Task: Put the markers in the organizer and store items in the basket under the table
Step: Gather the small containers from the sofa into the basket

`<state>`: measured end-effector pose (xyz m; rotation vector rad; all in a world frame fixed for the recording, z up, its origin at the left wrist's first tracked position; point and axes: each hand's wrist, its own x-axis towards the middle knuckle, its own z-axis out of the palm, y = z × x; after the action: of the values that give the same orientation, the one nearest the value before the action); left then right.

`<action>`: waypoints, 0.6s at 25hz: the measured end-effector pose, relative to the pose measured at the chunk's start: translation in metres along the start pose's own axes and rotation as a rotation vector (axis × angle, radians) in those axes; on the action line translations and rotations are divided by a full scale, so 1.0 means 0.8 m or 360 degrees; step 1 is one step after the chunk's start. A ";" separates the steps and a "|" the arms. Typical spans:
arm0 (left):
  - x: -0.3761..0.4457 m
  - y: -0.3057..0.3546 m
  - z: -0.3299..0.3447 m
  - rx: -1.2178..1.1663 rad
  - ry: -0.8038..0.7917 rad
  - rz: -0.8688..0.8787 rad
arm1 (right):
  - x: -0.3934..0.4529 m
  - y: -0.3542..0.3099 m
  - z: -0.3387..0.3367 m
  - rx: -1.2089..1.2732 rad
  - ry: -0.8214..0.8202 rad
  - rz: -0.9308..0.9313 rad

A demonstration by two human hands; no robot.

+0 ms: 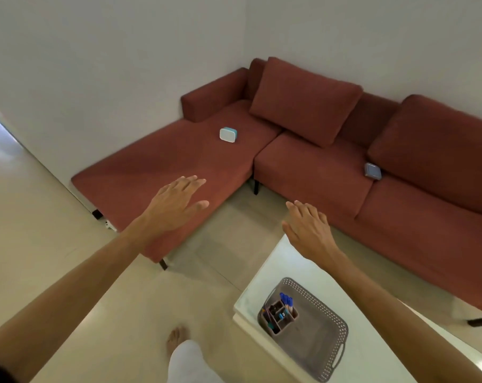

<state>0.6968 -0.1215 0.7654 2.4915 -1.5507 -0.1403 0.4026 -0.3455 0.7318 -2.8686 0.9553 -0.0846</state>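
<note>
No writing or brand can be read on anything here; the small labels are too blurred to make out.

Both arms are stretched forward, palms down. The left hand [176, 203] hovers over the corner of the red sofa [317, 172], fingers straight and slightly spread, holding nothing. The right hand [308, 230] hangs above the far edge of the white bench [267, 275], fingers straight and close together, also holding nothing.

On the bench sits a grey perforated basket [325, 327] with handle slots. Inside it, at its near-left end, stands a brown organizer [285, 319] with compartments; blue-capped markers [286, 299] stand upright in it.

On the sofa's chaise lies a small white-and-blue box [228, 134], and a grey-blue square case [372, 170] rests by the right cushion. A bare foot [176, 341] and a white trouser leg [187, 363] show on the tiled floor [96, 299].
</note>
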 end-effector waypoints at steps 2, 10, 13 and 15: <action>0.031 -0.054 0.000 0.0018 -0.0053 0.0015 | 0.040 -0.024 0.024 0.0067 -0.0048 0.0098; 0.180 -0.230 -0.018 0.0040 -0.0335 0.0110 | 0.157 -0.111 0.074 0.0209 -0.0188 0.0526; 0.256 -0.254 -0.010 0.0039 -0.0364 0.0158 | 0.193 -0.107 0.081 0.0214 -0.0209 0.0661; 0.308 -0.257 0.007 0.0034 -0.0423 0.0187 | 0.219 -0.089 0.080 0.0230 -0.0225 0.0734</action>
<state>0.9856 -0.2552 0.7210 2.4701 -1.8029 -0.4549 0.5907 -0.3877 0.6802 -2.4177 1.4784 0.0857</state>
